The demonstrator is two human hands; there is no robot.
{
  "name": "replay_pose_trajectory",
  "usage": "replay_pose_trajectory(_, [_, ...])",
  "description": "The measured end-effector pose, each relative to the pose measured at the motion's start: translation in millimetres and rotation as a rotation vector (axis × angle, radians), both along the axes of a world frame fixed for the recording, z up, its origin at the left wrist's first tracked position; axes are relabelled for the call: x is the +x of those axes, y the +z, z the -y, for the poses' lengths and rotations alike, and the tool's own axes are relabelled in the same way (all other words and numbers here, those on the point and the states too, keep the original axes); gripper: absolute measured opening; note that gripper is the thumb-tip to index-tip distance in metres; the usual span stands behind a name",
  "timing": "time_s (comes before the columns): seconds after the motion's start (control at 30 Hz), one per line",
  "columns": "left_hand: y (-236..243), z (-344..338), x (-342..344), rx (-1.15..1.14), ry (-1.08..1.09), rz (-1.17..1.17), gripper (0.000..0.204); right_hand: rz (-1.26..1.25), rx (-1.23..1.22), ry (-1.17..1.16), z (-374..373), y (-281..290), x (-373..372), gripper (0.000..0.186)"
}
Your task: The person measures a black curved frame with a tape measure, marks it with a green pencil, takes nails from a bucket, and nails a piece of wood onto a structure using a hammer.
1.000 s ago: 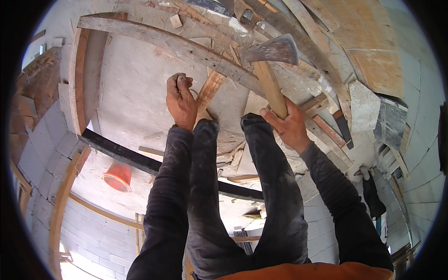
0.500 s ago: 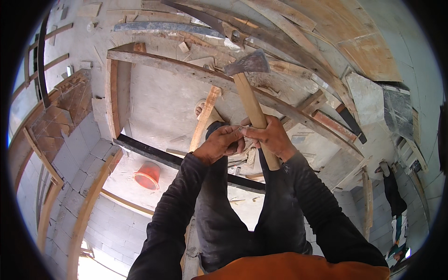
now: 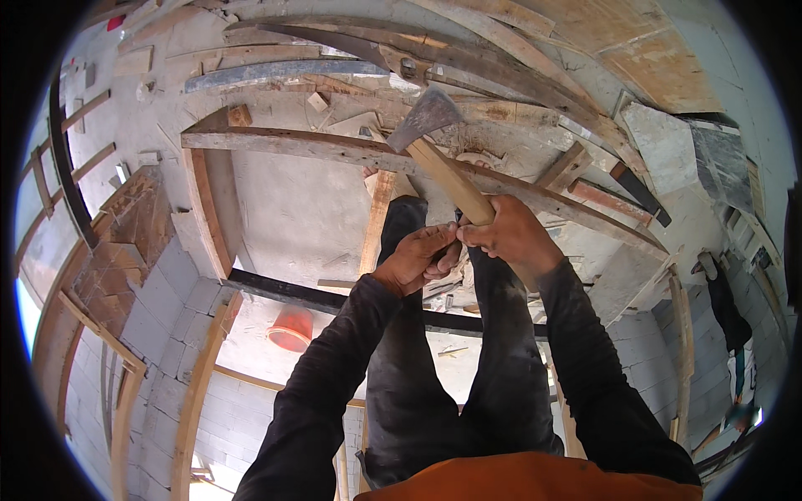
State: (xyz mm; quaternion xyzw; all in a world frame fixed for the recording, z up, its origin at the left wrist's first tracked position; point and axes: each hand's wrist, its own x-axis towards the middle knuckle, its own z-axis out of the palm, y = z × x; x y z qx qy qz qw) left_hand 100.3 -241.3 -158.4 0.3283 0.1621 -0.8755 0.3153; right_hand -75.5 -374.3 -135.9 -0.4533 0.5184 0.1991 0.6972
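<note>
A hatchet with a dusty steel head and a pale wooden handle points up and away from me. My right hand is closed round the lower handle, its thumb and fingertips meeting my left hand. My left hand is closed in a pinch beside it, fingertips close to the right ones. Whatever small thing is between the fingertips is too small to make out. Just beyond the hands, the hatchet head overlaps the long top rail of a wooden frame.
A handsaw lies among boards at the back. A black bar crosses behind my legs. A red bucket stands at the lower left. Block walls rise on the left. Another person is at the far right.
My view has shifted, so the hands sit slightly further right in it. The hatchet's head has tilted leftward. Both hands keep their closed grip near each other.
</note>
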Motion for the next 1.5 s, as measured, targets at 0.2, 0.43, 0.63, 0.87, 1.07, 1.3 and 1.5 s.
replay_pose_trajectory(0.2, [-27,-10,38,-0.186,-0.216,0.469,0.032,0.059,0.029,-0.068,-9,-14,20,0.029])
replay_pose_trajectory(0.43, [-130,-31,96,-0.304,-0.527,1.474,0.044,-0.038,0.085,-0.419,-11,-9,6,0.026])
replay_pose_trajectory(0.63, [-155,-15,120,-0.269,-0.391,0.919,0.054,-0.156,0.131,-0.458,-19,3,-20,0.026])
replay_pose_trajectory(0.87, [-158,-11,106,-0.319,-0.32,0.863,0.056,-0.165,0.218,-0.516,-31,5,-27,0.028])
replay_pose_trajectory(1.07, [-164,-21,106,-0.283,-0.382,0.913,0.052,-0.11,0.23,-0.586,-38,6,-16,0.028])
replay_pose_trajectory(1.3, [-164,-18,109,-0.352,-0.329,0.896,0.059,-0.088,0.177,-0.613,-31,6,-2,0.026])
replay_pose_trajectory(1.5, [-166,-20,116,-0.343,-0.441,0.921,0.061,-0.065,0.148,-0.669,-30,-1,8,0.027])
